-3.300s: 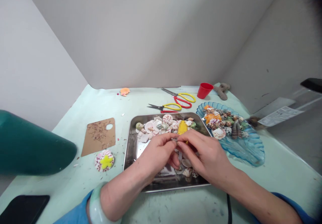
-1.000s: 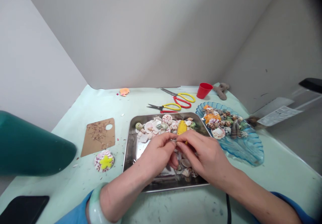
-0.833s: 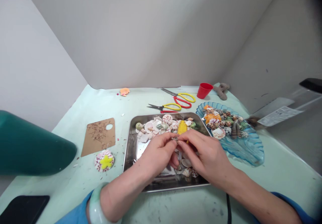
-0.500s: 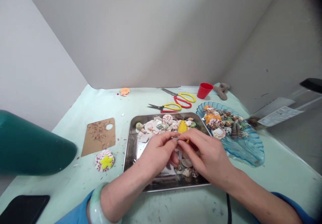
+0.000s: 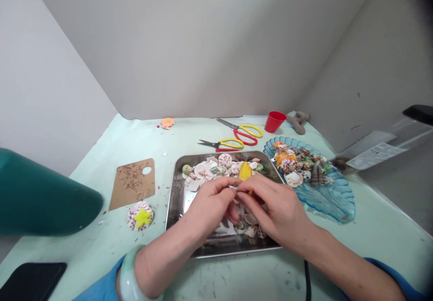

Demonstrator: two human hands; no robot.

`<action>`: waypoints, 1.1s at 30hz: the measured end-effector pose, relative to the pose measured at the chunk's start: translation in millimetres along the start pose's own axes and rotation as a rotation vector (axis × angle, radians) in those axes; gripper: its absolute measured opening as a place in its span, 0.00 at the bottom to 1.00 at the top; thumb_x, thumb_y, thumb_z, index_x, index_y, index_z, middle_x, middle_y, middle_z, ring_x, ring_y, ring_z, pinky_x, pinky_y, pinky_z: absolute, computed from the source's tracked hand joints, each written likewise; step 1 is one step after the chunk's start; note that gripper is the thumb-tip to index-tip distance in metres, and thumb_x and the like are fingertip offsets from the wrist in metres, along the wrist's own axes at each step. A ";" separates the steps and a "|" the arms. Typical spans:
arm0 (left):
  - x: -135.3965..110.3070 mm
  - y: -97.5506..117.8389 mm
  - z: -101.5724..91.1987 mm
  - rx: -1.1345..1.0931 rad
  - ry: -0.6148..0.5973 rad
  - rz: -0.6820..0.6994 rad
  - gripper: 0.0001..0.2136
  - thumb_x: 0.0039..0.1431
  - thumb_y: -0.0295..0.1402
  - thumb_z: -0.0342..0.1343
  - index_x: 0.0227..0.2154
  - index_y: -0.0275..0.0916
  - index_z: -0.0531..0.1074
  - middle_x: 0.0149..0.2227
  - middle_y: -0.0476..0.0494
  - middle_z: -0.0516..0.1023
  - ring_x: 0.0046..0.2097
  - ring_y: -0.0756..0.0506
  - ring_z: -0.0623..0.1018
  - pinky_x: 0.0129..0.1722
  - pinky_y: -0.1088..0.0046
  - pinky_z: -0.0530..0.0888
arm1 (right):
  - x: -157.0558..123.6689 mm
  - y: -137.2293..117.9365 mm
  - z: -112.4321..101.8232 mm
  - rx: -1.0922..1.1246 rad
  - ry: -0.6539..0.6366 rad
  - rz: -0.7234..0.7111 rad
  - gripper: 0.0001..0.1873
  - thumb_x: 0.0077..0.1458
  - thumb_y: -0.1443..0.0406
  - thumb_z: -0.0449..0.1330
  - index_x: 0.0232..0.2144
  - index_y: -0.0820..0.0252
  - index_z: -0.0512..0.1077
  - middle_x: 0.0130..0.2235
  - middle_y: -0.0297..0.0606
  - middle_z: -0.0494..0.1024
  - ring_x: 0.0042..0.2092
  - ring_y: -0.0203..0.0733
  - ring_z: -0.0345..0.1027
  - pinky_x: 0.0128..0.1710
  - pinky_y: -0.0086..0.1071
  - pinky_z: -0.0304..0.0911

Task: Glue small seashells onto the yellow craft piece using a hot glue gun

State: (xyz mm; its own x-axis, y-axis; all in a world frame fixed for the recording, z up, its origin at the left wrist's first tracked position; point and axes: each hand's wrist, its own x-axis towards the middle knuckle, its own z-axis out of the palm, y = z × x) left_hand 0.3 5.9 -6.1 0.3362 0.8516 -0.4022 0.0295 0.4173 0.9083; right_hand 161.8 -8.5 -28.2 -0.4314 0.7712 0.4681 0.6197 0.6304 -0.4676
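Both hands meet above the metal tray (image 5: pixel 171 192), fingertips together. Between the left thumb and forefinger my left hand (image 5: pixel 214 204) pinches a small silvery piece (image 5: pixel 233 187), too small to identify. My right hand (image 5: pixel 278 204) is closed too, its thumb and forefinger pressed against the same piece from the right. Assorted seashells (image 5: pixel 212 169) lie beneath and behind the hands in the tray. Among them is a yellow piece (image 5: pixel 245 171), partly covered by the right hand. The other fingers are curled and partly hidden.
Two pairs of scissors (image 5: pixel 248 131) lie behind the tray. To the right stand a blue shell-shaped dish (image 5: pixel 341 201) with more shells and a red cup (image 5: pixel 274 122). Leftward are brown cardboard (image 5: pixel 130 181), a shell with a yellow flower (image 5: pixel 140 216) and a green cylinder (image 5: pixel 43 195).
The fingertips have shifted very slightly left, and the small silvery piece has turned a little between them. Everything else stays in place.
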 end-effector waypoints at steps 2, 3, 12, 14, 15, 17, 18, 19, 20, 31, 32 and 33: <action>-0.3 0.5 0.1 -0.011 -0.009 -0.014 0.16 0.53 0.28 0.47 0.43 0.32 0.71 0.14 0.50 0.69 0.19 0.50 0.69 0.24 0.74 0.69 | 0.4 0.2 0.5 -0.004 -0.002 0.002 0.04 0.59 0.70 0.52 0.36 0.58 0.67 0.33 0.35 0.72 0.33 0.35 0.65 0.33 0.30 0.59; -0.5 0.7 0.2 -0.011 -0.008 -0.020 0.16 0.53 0.28 0.47 0.43 0.32 0.71 0.14 0.50 0.70 0.19 0.50 0.69 0.24 0.75 0.69 | 0.5 0.4 0.8 -0.009 -0.002 0.007 0.04 0.59 0.69 0.52 0.36 0.59 0.67 0.33 0.35 0.72 0.33 0.35 0.65 0.33 0.30 0.59; 1.1 -2.2 1.0 0.021 -0.008 -0.024 0.13 0.55 0.29 0.46 0.42 0.33 0.70 0.13 0.51 0.69 0.18 0.51 0.69 0.23 0.76 0.67 | 0.5 1.4 1.8 -0.020 -0.026 0.041 0.05 0.60 0.68 0.51 0.36 0.59 0.67 0.33 0.36 0.72 0.33 0.35 0.66 0.32 0.30 0.59; 1.0 -1.8 0.9 0.026 -0.002 -0.025 0.13 0.56 0.29 0.46 0.42 0.33 0.69 0.13 0.51 0.69 0.18 0.51 0.69 0.23 0.76 0.68 | 0.8 1.2 1.4 -0.018 -0.027 0.041 0.05 0.60 0.68 0.51 0.36 0.59 0.67 0.34 0.36 0.72 0.33 0.35 0.66 0.33 0.30 0.59; 0.9 -1.4 0.9 0.022 -0.002 -0.025 0.12 0.56 0.29 0.46 0.42 0.33 0.68 0.14 0.51 0.69 0.18 0.51 0.69 0.24 0.76 0.68 | 0.8 1.1 1.2 -0.018 -0.029 0.042 0.05 0.60 0.68 0.51 0.36 0.59 0.67 0.34 0.36 0.72 0.33 0.35 0.66 0.33 0.30 0.59; 0.5 -0.7 1.0 0.011 0.000 -0.026 0.11 0.56 0.30 0.46 0.41 0.34 0.67 0.14 0.52 0.69 0.18 0.51 0.68 0.23 0.76 0.68 | 0.7 0.8 0.7 -0.017 -0.031 0.041 0.05 0.60 0.68 0.51 0.37 0.58 0.67 0.34 0.36 0.72 0.33 0.35 0.66 0.33 0.30 0.59; 0.3 -0.6 1.0 0.004 -0.002 -0.028 0.10 0.56 0.30 0.46 0.40 0.34 0.66 0.14 0.51 0.69 0.18 0.51 0.68 0.23 0.76 0.67 | 0.6 0.6 0.5 -0.016 -0.030 0.040 0.05 0.60 0.68 0.51 0.37 0.58 0.67 0.34 0.35 0.72 0.33 0.35 0.66 0.32 0.30 0.59; 0.1 -0.5 0.9 0.001 -0.003 -0.030 0.10 0.56 0.30 0.46 0.39 0.34 0.66 0.13 0.51 0.68 0.18 0.51 0.68 0.23 0.76 0.67 | 0.6 0.4 0.3 -0.014 -0.026 0.037 0.05 0.60 0.68 0.51 0.37 0.58 0.67 0.33 0.35 0.72 0.33 0.35 0.65 0.32 0.30 0.59; 0.0 -0.6 0.9 -0.001 -0.006 -0.034 0.09 0.56 0.30 0.45 0.38 0.35 0.66 0.13 0.51 0.68 0.18 0.51 0.68 0.23 0.76 0.67 | 0.7 0.1 0.2 -0.011 -0.020 0.033 0.05 0.60 0.68 0.51 0.37 0.58 0.67 0.33 0.35 0.72 0.32 0.35 0.65 0.32 0.30 0.59; 0.5 -1.7 0.0 0.028 -0.013 -0.009 0.07 0.52 0.29 0.46 0.33 0.37 0.65 0.13 0.52 0.68 0.18 0.50 0.69 0.23 0.75 0.67 | 0.4 0.3 0.4 -0.012 -0.031 -0.019 0.06 0.60 0.69 0.51 0.37 0.59 0.67 0.33 0.36 0.73 0.33 0.36 0.66 0.33 0.30 0.59; 0.6 -2.2 -0.3 0.033 -0.015 -0.006 0.06 0.52 0.29 0.46 0.33 0.37 0.65 0.13 0.52 0.68 0.18 0.50 0.68 0.24 0.75 0.67 | 0.1 0.5 0.4 -0.013 -0.028 -0.021 0.06 0.60 0.69 0.52 0.37 0.59 0.67 0.32 0.36 0.73 0.33 0.36 0.66 0.33 0.30 0.60; 0.6 -2.7 -0.7 0.036 -0.016 -0.003 0.06 0.52 0.29 0.46 0.33 0.37 0.65 0.13 0.52 0.68 0.18 0.50 0.68 0.24 0.75 0.67 | -0.1 0.7 0.3 -0.014 -0.025 -0.024 0.06 0.59 0.69 0.52 0.37 0.59 0.67 0.32 0.36 0.73 0.33 0.36 0.66 0.33 0.30 0.60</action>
State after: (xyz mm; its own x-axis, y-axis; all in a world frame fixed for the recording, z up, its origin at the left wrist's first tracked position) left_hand -0.2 5.5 -8.8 0.3510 0.8449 -0.4036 0.0644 0.4083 0.9106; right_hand 162.1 -8.0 -28.8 -0.4623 0.7582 0.4598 0.6182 0.6473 -0.4459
